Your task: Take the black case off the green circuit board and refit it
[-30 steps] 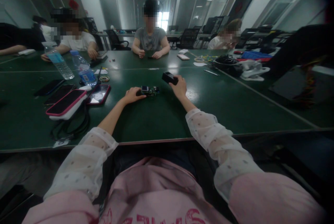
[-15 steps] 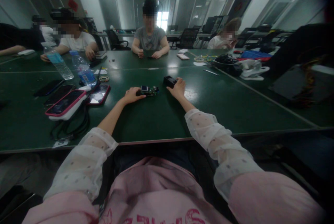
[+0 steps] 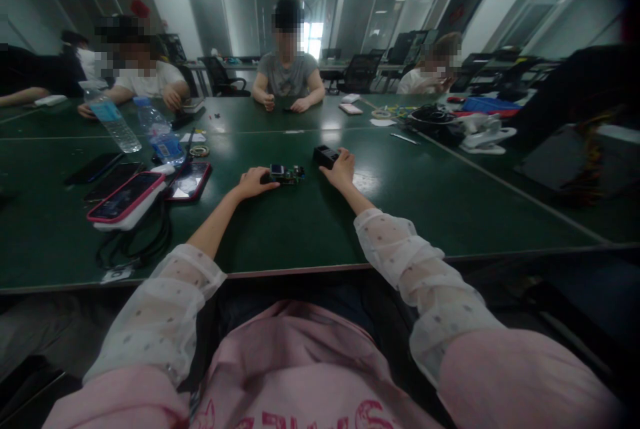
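Observation:
Near the middle of the green table, my left hand [image 3: 254, 183] grips the left end of a circuit board [image 3: 288, 175] that carries a small screen. Its fingers and thumb close round that end, and the board's right part sticks out bare. To the right, my right hand [image 3: 342, 169] is wrapped about the right end of a black box-shaped casing [image 3: 324, 155], which rests on the table. A short gap of table parts the board from the casing. My right palm covers part of the casing.
Left of my hands lie a pink-edged phone [image 3: 127, 197], another phone [image 3: 190, 181], a black cable [image 3: 145, 242] and two water bottles, one blue-capped [image 3: 160, 132]. A pen [image 3: 405, 139] and a white device [image 3: 484, 134] lie at the right. People sit across the table.

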The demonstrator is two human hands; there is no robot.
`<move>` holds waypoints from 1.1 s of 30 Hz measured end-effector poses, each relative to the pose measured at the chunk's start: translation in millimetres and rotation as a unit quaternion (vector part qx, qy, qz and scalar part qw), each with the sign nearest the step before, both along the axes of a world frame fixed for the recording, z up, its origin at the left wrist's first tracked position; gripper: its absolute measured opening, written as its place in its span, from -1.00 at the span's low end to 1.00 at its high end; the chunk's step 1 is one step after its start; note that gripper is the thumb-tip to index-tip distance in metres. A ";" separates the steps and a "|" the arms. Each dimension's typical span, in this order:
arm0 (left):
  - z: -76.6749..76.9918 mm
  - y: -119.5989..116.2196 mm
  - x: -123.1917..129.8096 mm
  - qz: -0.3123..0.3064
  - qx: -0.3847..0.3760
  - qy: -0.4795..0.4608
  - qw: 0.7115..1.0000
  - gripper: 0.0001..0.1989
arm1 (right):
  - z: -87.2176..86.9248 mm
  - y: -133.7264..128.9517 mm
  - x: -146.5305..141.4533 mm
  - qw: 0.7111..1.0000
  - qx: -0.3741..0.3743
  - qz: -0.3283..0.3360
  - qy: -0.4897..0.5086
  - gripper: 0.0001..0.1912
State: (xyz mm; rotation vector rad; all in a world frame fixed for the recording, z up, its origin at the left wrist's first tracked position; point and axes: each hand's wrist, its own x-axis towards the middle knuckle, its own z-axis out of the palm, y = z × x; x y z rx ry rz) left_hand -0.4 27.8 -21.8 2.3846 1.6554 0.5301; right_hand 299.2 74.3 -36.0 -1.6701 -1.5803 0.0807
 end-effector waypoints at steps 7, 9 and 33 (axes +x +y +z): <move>-0.4 -0.1 0.7 0.000 0.000 0.001 1.000 -0.35 | 6.1 -3.8 0.1 1.000 0.005 -0.001 0.003 -0.33; -0.4 -0.4 1.0 0.000 0.003 0.004 1.000 -0.34 | 6.0 -2.9 0.9 1.000 0.012 -0.009 0.000 -0.38; -2.6 2.9 -1.7 0.003 0.010 0.009 1.000 -0.33 | 33.4 -7.7 -19.1 0.912 0.067 0.348 0.203 -0.52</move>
